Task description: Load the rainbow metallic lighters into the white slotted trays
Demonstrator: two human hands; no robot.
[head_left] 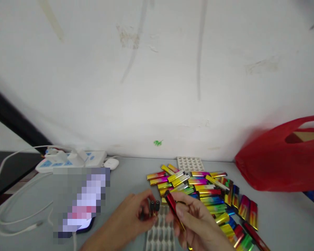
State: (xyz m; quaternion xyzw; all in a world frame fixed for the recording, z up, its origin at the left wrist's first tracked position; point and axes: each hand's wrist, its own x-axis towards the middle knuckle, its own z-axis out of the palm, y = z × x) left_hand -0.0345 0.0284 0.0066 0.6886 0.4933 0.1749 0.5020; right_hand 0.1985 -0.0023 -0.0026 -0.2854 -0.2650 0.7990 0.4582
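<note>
My left hand (136,212) is closed, thumb and fingers around two upright lighters (155,205) whose black tops face me. They are over the far end of a pale tray with rows of holes (161,232); I cannot tell whether they sit in it. To the right, my right hand (192,219) grips a shiny red lighter (174,211) with a black top, tilted up to the left. A gold end shows below its fingers, partly hidden. Past my right hand lies a loose pile of metallic multicoloured lighters (210,200).
A second pale holed tray (190,163) lies against the wall. At the right stands a red plastic bag (279,164). On the left are a white power strip (94,158) with plugs, a white cable (28,228), a small white case (111,163) and a blurred-out phone (85,205).
</note>
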